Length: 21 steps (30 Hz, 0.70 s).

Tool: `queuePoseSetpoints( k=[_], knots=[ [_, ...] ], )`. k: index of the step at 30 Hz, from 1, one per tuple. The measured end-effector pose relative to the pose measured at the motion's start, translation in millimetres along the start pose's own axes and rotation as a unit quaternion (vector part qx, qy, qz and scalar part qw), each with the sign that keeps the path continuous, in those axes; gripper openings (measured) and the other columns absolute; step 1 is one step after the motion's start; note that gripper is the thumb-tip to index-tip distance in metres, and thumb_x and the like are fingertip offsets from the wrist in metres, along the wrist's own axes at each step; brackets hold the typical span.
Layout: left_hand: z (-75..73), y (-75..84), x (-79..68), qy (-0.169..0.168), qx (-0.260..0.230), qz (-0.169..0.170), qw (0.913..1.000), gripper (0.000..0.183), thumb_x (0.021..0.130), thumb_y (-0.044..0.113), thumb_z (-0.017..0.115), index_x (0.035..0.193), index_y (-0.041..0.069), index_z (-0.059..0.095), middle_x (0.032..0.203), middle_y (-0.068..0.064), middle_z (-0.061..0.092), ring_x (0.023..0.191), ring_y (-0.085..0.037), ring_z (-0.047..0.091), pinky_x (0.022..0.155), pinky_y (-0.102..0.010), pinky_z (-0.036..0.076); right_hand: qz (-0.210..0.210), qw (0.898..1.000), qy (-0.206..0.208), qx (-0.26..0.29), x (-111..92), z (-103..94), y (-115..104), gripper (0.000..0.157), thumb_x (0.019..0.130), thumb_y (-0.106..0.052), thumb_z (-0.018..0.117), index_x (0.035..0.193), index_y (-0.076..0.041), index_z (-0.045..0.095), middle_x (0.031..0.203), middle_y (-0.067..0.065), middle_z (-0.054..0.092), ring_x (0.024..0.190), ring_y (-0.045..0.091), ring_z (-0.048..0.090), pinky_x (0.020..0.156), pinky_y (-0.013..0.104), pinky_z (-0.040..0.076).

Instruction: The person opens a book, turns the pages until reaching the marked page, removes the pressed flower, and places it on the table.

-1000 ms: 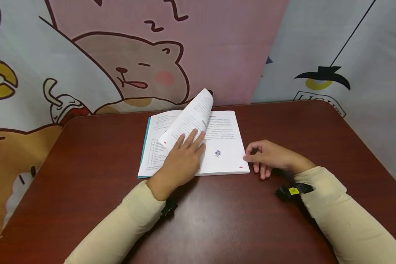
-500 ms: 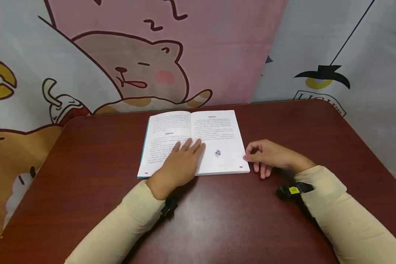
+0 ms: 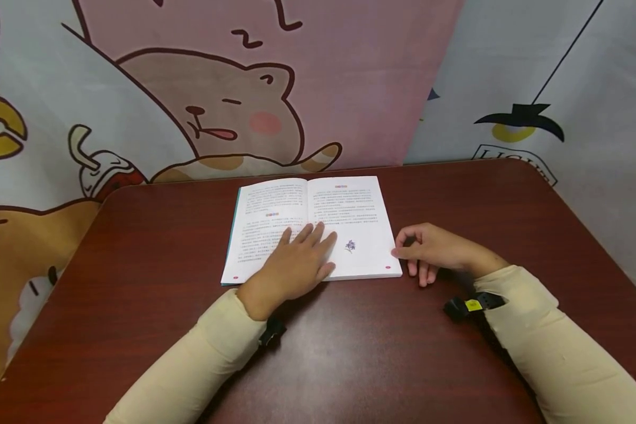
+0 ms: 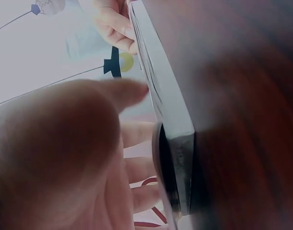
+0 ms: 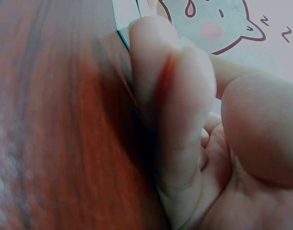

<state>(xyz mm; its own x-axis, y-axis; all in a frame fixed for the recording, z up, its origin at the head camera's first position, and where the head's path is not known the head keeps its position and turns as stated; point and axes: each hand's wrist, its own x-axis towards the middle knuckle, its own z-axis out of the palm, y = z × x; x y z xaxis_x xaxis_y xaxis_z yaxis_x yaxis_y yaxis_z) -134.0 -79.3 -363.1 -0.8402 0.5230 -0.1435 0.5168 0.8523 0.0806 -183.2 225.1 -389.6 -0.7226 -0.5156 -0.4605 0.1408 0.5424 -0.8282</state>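
Note:
An open book (image 3: 350, 206) with printed text and a small purple flower drawing lies on the table, its teal cover edge showing at the left. My left hand (image 3: 291, 265) rests with spread, nearly straight fingers across the lower middle of the pages, around the fold. In the left wrist view, the thick page block (image 4: 170, 86) is seen edge-on beside that hand. At the right edge of the book, my right hand (image 3: 437, 250) has its fingers curled, with thumb and index finger pinching the edge. The right wrist view hides most of that contact behind the fingers.
The book stands on a dark red-brown wooden table (image 3: 350, 353). Behind it hangs a cartoon-printed cloth (image 3: 371, 76) close to the table's far edge. A black wrist device (image 3: 458, 308) sits under the right forearm, just above the tabletop.
A page that was raised and folding over has come down flat on the left side. The left hand's thumb and fingers have spread outward to the right. The right hand stays in place.

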Motion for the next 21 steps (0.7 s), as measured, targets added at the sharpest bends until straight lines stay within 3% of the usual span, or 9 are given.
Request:
queuePoseSetpoints(
  k=[7,17,21],
  knots=[
    [-0.5,1.0,-0.4,-0.017,-0.003,0.011,0.9998,0.075,0.096,0.064,0.05,0.159,0.029,0.028,0.164,-0.018,0.024,0.152,-0.037,0.025,0.116,-0.067,0.023,0.005,1.0,0.0,0.003,-1.6,0.4,-2.5,0.03,0.098,-0.028,0.064,0.106,-0.001,0.054,0.065,0.01,0.064,0.045,0.022,0.066,0.043,0.032,0.053],
    [-0.4,-0.5,-1.7,-0.005,0.001,0.016,0.9999,0.067,0.099,0.06,0.047,0.158,0.031,0.031,0.164,-0.019,0.026,0.151,-0.037,0.028,0.115,-0.067,0.025,0.009,1.0,0.001,0.003,0.5,-0.4,-2.5,0.033,0.099,-0.032,0.062,0.107,-0.001,0.054,0.065,0.011,0.065,0.045,0.022,0.066,0.043,0.034,0.054],
    [1.2,-1.7,-1.5,-0.017,-0.009,0.015,0.9997,0.066,0.1,0.059,0.045,0.158,0.033,0.029,0.165,-0.017,0.024,0.153,-0.036,0.024,0.116,-0.068,0.022,0.02,1.0,0.002,0.003,1.5,-0.4,-2.0,0.033,0.101,-0.034,0.058,0.109,-0.002,0.054,0.065,0.011,0.065,0.045,0.023,0.066,0.044,0.035,0.054]
  ],
)
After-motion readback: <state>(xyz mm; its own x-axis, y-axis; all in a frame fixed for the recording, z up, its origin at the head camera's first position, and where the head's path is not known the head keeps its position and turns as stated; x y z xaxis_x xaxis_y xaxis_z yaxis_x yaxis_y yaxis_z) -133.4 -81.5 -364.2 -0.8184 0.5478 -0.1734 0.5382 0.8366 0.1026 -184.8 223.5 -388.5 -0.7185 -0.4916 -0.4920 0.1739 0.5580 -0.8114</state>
